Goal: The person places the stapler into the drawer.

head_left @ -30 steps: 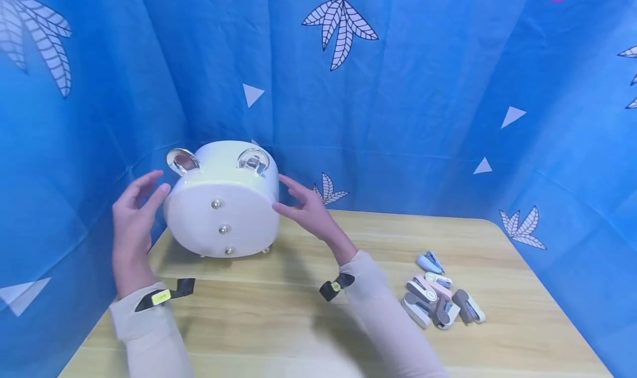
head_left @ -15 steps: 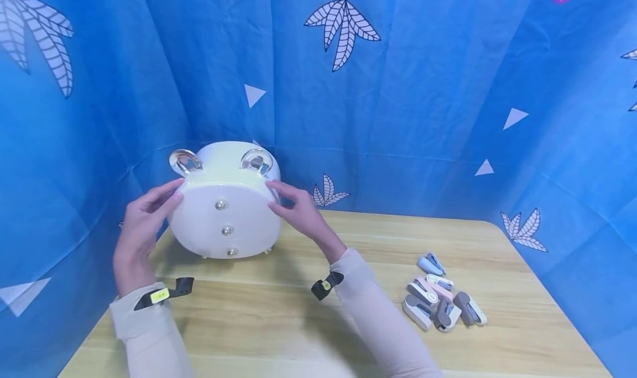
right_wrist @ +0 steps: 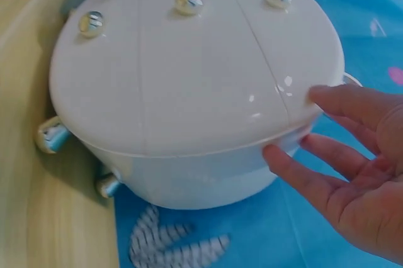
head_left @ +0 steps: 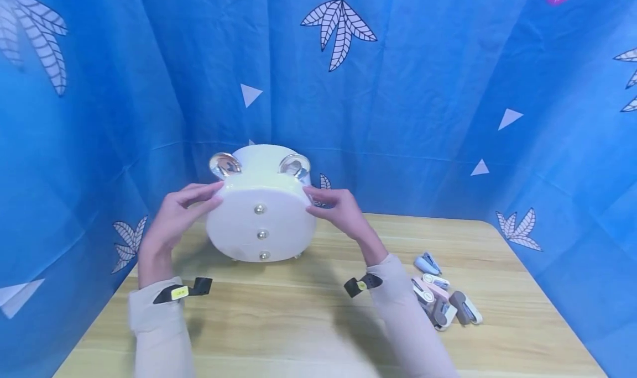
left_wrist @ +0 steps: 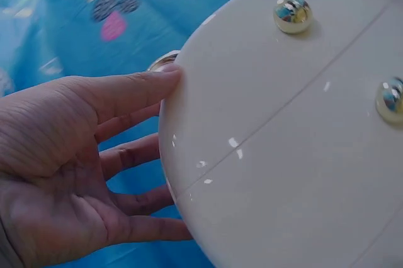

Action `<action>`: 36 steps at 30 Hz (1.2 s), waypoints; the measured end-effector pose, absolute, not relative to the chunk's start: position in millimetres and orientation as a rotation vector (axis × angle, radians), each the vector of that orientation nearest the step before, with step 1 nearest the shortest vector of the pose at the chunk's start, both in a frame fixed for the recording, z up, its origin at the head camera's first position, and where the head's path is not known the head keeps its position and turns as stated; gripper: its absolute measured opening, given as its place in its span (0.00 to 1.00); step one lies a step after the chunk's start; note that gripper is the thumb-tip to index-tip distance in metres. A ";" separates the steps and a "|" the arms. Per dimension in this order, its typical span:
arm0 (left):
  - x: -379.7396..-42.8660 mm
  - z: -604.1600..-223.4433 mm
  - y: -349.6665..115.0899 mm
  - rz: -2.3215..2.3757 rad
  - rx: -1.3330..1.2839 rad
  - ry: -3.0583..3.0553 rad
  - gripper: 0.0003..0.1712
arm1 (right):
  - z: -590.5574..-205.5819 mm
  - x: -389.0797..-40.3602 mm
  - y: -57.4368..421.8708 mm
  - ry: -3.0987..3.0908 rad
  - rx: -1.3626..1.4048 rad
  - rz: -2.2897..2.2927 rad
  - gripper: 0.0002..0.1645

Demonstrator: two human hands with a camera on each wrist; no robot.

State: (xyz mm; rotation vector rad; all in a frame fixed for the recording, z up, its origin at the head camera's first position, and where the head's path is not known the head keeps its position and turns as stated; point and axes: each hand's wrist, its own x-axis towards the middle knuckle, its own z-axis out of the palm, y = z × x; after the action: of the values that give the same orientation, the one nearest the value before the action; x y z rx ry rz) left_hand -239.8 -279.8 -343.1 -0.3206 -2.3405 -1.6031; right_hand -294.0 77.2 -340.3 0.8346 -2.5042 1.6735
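Observation:
A glossy white storage box [head_left: 286, 220] with a rounded front stands on the table toward its left back. Two shiny ears [head_left: 294, 165] rise from its top, and three gold ball knobs [head_left: 262, 234] run down its front, with seams between them. My left hand [head_left: 171, 215] holds the box's left edge, thumb on the front face and fingers spread along the side in the left wrist view. At the opposite edge my right hand [head_left: 345, 215] holds it likewise, thumb at the front rim. Small gold feet [right_wrist: 51, 134] show underneath in the right wrist view.
Several mini staplers in blue, pink, white and grey, such as a grey one [head_left: 466, 307], lie in a cluster at the table's right, partly behind the right sleeve [head_left: 408, 317]. Blue patterned curtain [head_left: 398, 118] encloses the wooden table [head_left: 278, 323] at the back and sides.
Both hands have closed in from beside the box onto its edges. The box has then shifted to the right along the table, with the hands moving along. The staplers have stayed put.

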 end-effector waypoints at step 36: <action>-297.2 -344.2 -134.1 -1.708 -0.613 -2.405 0.27 | -339.3 -274.0 239.1 -2.575 0.519 1.609 0.31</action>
State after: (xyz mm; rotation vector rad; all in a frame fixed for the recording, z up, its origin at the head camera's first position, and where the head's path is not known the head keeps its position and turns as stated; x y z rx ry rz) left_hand -297.2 -134.1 -344.2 -0.6129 -2.4054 -1.7084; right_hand -274.0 239.1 -339.3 0.5189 -2.5754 1.6094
